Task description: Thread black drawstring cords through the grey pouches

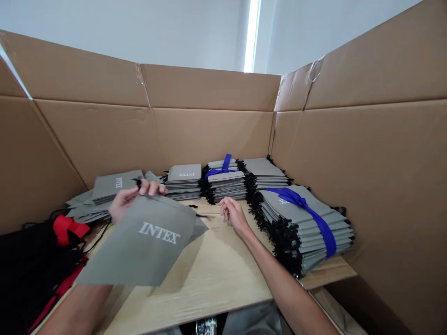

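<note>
My left hand grips the top edge of a flat grey drawstring pouch printed "INTEX", lifted and tilted above the wooden board. Behind its right side juts the corner of another grey layer; whether it is a separate pouch I cannot tell. A black cord end sticks up by the left fingers. My right hand hovers over the board near the stacks, fingers loosely bent and apart, with nothing visible in them. Just beyond it stands a stack of grey pouches.
A bundle of pouches tied with blue ribbon lies on the right. More stacks line the back, with a looser pile at left. Black and red fabric lies at front left. Cardboard walls surround the wooden board.
</note>
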Demonstrator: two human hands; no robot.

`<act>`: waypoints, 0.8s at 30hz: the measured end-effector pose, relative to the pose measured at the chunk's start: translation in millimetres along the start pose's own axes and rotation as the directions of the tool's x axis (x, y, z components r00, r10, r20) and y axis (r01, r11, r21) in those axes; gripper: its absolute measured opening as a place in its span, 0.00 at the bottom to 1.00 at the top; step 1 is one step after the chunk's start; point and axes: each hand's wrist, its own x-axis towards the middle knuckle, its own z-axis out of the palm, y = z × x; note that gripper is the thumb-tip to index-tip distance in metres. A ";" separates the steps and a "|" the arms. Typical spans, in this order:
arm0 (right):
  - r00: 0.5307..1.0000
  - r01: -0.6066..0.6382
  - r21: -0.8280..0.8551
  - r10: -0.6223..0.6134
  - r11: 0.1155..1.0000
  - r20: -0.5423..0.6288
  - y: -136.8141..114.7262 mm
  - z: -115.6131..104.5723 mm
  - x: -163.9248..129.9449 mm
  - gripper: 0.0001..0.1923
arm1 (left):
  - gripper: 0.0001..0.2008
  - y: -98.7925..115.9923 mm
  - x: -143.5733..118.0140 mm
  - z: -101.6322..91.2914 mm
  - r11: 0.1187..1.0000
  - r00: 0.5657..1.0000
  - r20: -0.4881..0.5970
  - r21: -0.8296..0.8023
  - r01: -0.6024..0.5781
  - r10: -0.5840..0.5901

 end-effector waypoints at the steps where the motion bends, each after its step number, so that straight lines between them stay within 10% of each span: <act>1: 0.999 0.008 0.000 -0.008 1.000 -0.035 0.4 -2.1 2.4 0.29 | 0.18 8.9 1.8 -10.0 1.000 0.999 -0.037 -0.002 0.009 -0.009; 9: 0.994 0.030 -0.235 -0.054 0.971 -0.096 -5.1 -12.2 5.9 0.21 | 0.22 32.8 1.9 -107.1 0.717 0.974 -0.212 0.666 0.207 -0.084; 12: 0.988 0.108 -0.422 -0.050 0.900 0.146 -9.8 -8.7 -5.8 0.11 | 0.25 15.9 -5.8 -89.5 0.498 0.957 -0.030 0.849 0.176 -0.288; 16: 0.904 0.114 -0.461 0.101 0.880 0.416 -10.6 6.4 -21.2 0.06 | 0.21 -18.7 -36.5 -36.3 0.334 0.751 0.280 0.939 -0.083 -0.598; 24: 0.799 0.210 -0.478 0.131 0.853 0.587 -6.8 29.6 -27.7 0.10 | 0.08 -60.4 -52.9 -18.7 0.280 0.685 0.330 0.941 -0.188 -0.649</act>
